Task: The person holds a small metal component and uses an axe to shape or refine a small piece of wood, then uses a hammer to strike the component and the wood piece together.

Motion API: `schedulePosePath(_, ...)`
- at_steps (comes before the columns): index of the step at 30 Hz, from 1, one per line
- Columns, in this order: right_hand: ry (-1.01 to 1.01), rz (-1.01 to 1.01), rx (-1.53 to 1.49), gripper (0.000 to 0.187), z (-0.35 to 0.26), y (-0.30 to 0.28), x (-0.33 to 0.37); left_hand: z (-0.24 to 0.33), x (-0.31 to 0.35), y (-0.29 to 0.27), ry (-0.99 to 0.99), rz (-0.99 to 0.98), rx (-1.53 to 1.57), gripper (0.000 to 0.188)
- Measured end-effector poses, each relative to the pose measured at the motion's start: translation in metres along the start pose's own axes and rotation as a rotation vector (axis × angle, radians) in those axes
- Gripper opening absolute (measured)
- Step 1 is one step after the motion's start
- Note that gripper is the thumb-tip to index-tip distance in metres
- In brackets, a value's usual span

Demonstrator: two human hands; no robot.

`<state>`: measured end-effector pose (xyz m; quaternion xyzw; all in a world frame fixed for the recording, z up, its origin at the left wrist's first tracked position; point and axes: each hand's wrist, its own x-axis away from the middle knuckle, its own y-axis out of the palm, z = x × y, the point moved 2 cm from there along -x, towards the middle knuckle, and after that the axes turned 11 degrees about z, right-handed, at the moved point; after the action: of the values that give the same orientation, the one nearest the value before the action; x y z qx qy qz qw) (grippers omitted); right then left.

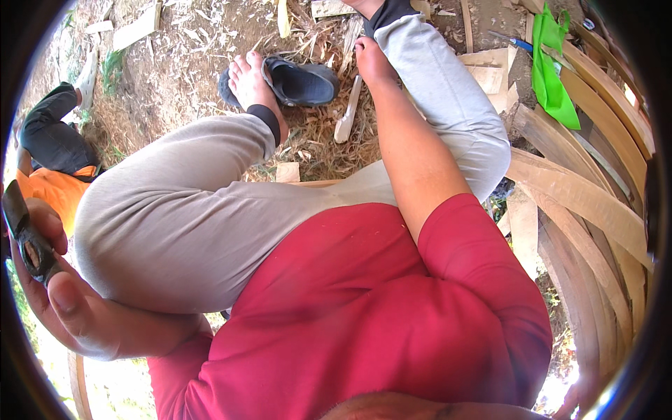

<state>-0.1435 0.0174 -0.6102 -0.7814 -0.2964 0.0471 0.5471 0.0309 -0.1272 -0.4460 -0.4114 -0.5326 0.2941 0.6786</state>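
Observation:
At the far left edge, my left hand (77, 301) is raised beside my bent left knee, its fingers and thumb curled round a dark metal tool head (33, 245). Wood shows in the tool head's eye; the rest of the tool is cut off by the rim of the view. My right arm reaches forward between my legs. My right hand (376, 64) is closed low by the grey trouser leg (434, 77), near my right ankle; what its fingers hold, if anything, is hidden. Just below that hand, a pale whittled piece of wood (348, 112) lies on the shavings.
A dark clog (301, 82) lies beside my bare left foot (253, 80). Long curved wooden strips (581, 199) are stacked at the right, with a bright green bag (553, 70) by them. Wood offcuts (136, 28) and shavings litter the dirt. Another person in orange (52, 189) is at the left.

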Motion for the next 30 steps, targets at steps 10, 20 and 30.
schedulePosePath(10, -0.249, -0.134, 0.170, 0.013, -0.002, -0.010, -0.001, -0.072, 0.090, -0.299, 0.325, 0.501, 0.888, 0.082)
schedulePosePath(20, -0.037, -0.158, -0.645, 0.019, -0.104, -0.151, 0.028, -0.022, 0.090, -0.335, 0.991, 0.202, 0.921, 0.073)
schedulePosePath(30, -0.710, 0.151, -1.249, 0.013, -0.215, -0.435, 0.137, 0.028, 0.139, -0.312, 1.249, -0.084, 1.120, 0.070)
